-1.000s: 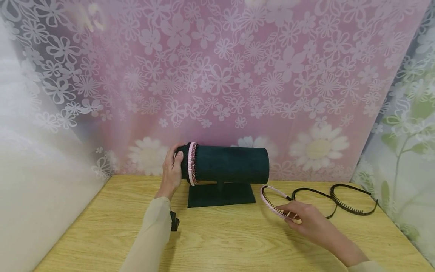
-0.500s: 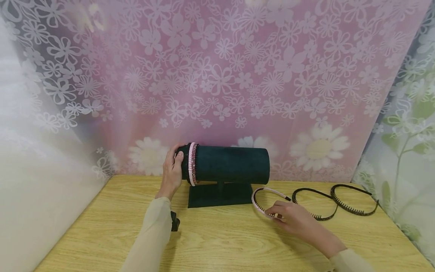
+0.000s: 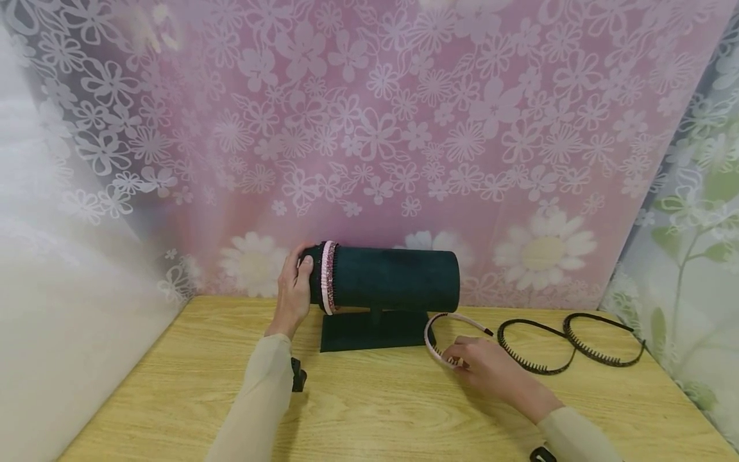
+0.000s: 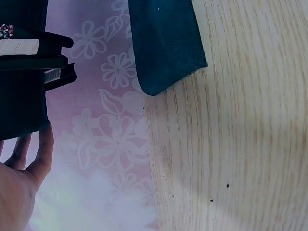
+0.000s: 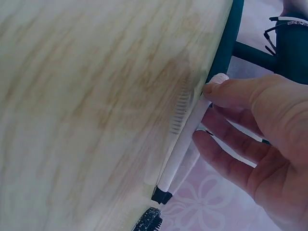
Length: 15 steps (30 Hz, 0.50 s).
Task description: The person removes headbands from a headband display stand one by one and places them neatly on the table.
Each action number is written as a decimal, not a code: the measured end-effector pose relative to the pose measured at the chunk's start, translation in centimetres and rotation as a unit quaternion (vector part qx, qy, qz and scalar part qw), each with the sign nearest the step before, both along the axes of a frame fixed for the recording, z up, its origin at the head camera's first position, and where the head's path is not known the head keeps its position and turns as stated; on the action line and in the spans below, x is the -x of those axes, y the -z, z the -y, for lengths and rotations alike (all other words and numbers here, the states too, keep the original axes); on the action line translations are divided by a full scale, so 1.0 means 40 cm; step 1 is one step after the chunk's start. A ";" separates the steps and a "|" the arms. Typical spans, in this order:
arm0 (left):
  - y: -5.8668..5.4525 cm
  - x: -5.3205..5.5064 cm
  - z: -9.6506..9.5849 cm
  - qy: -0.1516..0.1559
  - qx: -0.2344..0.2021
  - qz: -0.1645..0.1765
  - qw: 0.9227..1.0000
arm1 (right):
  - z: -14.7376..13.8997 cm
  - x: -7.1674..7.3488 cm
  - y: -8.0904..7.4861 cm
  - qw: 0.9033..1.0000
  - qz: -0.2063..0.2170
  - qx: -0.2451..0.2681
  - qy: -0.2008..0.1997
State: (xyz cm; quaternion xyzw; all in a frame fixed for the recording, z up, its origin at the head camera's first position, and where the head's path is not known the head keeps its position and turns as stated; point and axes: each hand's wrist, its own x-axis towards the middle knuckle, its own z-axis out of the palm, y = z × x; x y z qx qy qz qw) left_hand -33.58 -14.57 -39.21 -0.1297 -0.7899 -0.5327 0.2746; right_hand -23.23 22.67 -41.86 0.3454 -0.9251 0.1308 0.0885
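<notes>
A dark green padded headband stand [image 3: 398,279] stands on the table, its roll lying sideways over a flat base [image 3: 375,330]. My left hand [image 3: 294,292] grips the roll's left end, thumb in front. Beside that hand, a pink headband [image 3: 326,289] and a pink glitter headband [image 3: 331,276] circle the roll, along with a black band. My right hand [image 3: 491,369] pinches another toothed pink headband [image 3: 428,340] by its near side, just right of the stand's base. In the right wrist view, thumb and fingers hold this pink headband [image 5: 180,156] close over the table.
To the right lie two black toothed headbands, one nearer [image 3: 530,367] and one farther right [image 3: 597,355]. A pink flowered curtain [image 3: 375,160] hangs behind the wooden table [image 3: 375,410]. Small black devices sit at my left wrist [image 3: 297,375] and right wrist [image 3: 543,454].
My right hand has moved left with the pink headband, away from the black headbands and up to the stand's base. My left hand stays on the roll's end.
</notes>
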 end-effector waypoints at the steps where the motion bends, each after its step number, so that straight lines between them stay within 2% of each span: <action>1: 0.000 0.001 0.000 -0.001 0.000 -0.001 1.000 | 0.000 0.000 0.001 1.000 0.007 0.000 0.004; 7: 0.001 0.003 0.000 0.001 0.000 -0.004 1.000 | -0.005 -0.012 -0.001 1.000 0.018 0.016 0.017; 11: 0.000 0.003 0.000 0.003 0.000 -0.004 1.000 | -0.026 -0.030 -0.016 0.998 0.023 0.044 0.046; 15: -0.001 0.003 0.000 0.005 -0.003 -0.004 1.000 | -0.058 -0.044 -0.035 0.996 0.004 0.066 0.066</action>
